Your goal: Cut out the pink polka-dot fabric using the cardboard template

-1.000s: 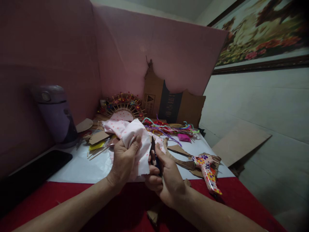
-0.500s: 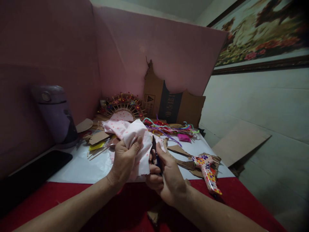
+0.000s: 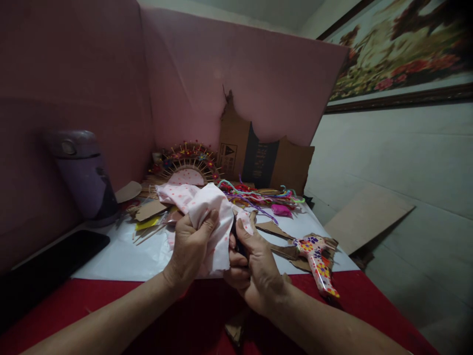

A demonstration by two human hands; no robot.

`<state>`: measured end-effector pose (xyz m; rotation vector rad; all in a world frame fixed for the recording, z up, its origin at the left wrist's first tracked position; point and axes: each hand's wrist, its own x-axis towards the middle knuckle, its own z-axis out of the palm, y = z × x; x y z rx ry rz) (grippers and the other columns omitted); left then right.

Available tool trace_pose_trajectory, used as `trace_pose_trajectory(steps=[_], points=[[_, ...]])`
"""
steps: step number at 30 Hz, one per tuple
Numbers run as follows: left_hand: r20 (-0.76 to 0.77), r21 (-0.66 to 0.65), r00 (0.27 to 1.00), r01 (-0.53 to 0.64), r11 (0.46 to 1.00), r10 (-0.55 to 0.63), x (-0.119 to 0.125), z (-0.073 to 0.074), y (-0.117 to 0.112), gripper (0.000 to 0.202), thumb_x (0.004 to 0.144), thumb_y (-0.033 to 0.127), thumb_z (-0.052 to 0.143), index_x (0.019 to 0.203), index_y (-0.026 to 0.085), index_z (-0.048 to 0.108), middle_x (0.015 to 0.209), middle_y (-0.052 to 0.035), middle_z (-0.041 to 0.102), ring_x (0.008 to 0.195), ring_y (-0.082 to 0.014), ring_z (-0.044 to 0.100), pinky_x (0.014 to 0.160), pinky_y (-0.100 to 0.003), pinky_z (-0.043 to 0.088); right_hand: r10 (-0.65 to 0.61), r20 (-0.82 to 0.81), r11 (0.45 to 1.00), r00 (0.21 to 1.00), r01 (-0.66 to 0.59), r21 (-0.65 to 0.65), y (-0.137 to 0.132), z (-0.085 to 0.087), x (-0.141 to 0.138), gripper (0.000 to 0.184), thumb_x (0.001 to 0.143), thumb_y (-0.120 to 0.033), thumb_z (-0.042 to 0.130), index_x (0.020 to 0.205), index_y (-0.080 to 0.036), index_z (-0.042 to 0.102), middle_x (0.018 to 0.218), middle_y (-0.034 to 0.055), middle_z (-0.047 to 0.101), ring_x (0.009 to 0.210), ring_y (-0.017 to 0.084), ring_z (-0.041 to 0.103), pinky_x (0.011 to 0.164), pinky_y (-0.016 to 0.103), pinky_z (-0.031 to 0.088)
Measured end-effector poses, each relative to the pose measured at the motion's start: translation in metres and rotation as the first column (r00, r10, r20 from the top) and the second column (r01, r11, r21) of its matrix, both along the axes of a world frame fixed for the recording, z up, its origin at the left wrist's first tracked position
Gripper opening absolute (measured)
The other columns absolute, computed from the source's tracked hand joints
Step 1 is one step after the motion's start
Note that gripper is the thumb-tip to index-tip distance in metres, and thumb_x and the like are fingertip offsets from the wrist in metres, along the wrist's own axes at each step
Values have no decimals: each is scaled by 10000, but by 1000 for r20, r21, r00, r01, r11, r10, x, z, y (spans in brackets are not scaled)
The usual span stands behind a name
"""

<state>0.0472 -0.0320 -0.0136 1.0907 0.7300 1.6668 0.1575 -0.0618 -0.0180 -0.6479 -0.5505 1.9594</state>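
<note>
My left hand [image 3: 194, 244] pinches a white cloth with pink dots [image 3: 212, 207], thumb on top and fingers curled behind it. The cloth bunches up and trails away to the left over the table. Close at its right edge, my right hand [image 3: 254, 261] is closed around dark-handled scissors [image 3: 241, 246]. Their blades are mostly hidden by my fingers and the fabric. A small dotted cloth piece [image 3: 244, 222] shows just beyond my right thumb.
A purple bottle [image 3: 86, 177] and a black phone [image 3: 70, 251] lie to the left. Behind are a stick-and-bead fan shape [image 3: 188, 160], upright cardboard [image 3: 264, 158] and coloured pipe cleaners [image 3: 258, 195]. A flower-patterned glue gun [image 3: 318, 264] rests at right on cardboard scraps.
The scissors have moved in toward the cloth's edge, so less of their blades shows. My right fingers have closed slightly more; my left hand keeps its hold almost unmoved.
</note>
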Motion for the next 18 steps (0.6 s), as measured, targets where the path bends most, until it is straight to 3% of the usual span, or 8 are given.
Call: trace_pose_trajectory(steps=[18], points=[[0, 36, 996, 90, 995, -90, -1, 3, 0, 230, 656, 234, 751, 603, 141, 547, 564, 53, 505, 487, -46, 435, 414, -123, 396, 42, 1, 999, 999, -42, -24, 0, 7, 3, 426, 759, -560, 590, 666, -152, 506, 400, -102, 328, 310, -10, 147, 323, 100, 94]])
